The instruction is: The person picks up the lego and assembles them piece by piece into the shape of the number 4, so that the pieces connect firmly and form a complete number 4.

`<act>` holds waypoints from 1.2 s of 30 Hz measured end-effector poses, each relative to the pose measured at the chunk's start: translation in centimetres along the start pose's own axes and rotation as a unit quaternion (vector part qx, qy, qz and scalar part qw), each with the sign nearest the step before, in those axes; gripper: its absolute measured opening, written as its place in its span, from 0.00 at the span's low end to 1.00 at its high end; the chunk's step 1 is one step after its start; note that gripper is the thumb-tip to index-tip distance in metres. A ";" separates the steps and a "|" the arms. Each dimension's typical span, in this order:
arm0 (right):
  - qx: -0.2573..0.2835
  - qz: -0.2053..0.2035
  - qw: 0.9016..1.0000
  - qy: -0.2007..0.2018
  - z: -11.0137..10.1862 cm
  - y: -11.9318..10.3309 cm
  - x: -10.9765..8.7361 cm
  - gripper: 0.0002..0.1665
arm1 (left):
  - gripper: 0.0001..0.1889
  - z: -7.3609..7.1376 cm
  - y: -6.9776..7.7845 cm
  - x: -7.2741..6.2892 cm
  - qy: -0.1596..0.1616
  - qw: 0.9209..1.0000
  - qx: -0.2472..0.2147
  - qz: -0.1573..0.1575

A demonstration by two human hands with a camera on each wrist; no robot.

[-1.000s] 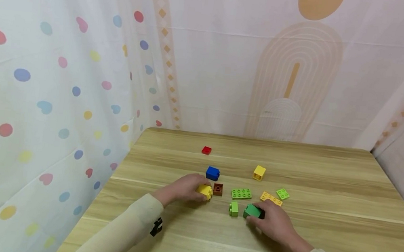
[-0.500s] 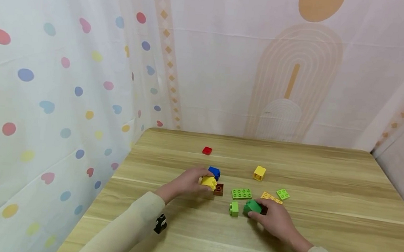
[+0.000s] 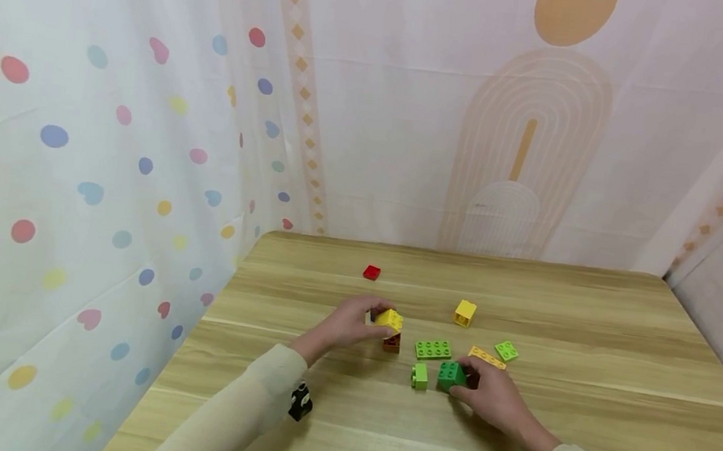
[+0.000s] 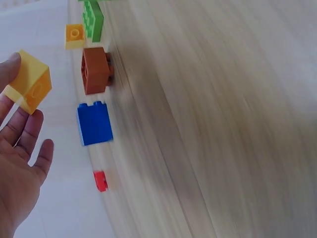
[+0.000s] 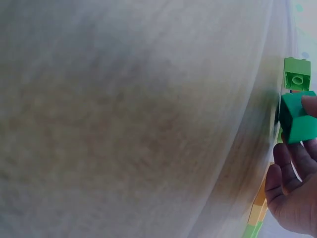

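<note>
1. Near the head view's lower centre, the left hand (image 3: 352, 323) pinches a squarish yellow plastic brick (image 3: 389, 320), shifted rightward, now partly hiding a square brown plastic brick (image 3: 392, 344).
2. Lower right of it, the right hand (image 3: 492, 396) pinches a squarish dark-green plastic brick (image 3: 449, 375), newly turned studs-up.
3. Both held bricks seem readied, yet apart, unjoined.

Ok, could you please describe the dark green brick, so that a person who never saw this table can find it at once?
On the wooden table, find the person's right hand. It pinches the dark green brick. Its green is clearly deeper than that of the lime brick just to its left, which no hand holds.
</note>
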State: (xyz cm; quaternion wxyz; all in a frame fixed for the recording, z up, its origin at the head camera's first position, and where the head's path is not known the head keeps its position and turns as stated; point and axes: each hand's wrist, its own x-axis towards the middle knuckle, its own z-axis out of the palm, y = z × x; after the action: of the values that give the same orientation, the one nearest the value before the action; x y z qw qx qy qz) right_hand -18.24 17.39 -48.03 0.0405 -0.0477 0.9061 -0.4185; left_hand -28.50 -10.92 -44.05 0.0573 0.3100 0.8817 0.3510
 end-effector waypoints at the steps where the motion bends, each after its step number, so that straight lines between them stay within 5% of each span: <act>1: 0.003 -0.003 1.000 -0.001 0.0 0.1 0.0 0.20 | 0.24 0.1 0.3 0.1 0.001 1.000 -0.008 -0.010; 6: 0.021 -0.019 1.000 -0.012 0.1 0.5 0.0 0.20 | 0.24 0.6 1.7 0.5 0.003 0.997 -0.057 -0.046; 22: 0.023 -0.017 0.999 -0.042 -0.3 1.7 0.7 0.24 | 0.19 3.2 3.7 2.1 0.010 0.984 -0.167 -0.066; 36: 0.026 -0.033 0.997 -0.068 -0.8 1.6 1.5 0.22 | 0.16 5.8 4.8 2.2 0.012 0.983 -0.169 -0.077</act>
State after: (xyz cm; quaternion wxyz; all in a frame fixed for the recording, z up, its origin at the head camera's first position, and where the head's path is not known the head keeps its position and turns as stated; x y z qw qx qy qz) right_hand -19.86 18.88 -48.81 0.0894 -0.1050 0.8881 -0.4386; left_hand -26.00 -3.60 -44.98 0.1253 0.2233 0.8315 0.4929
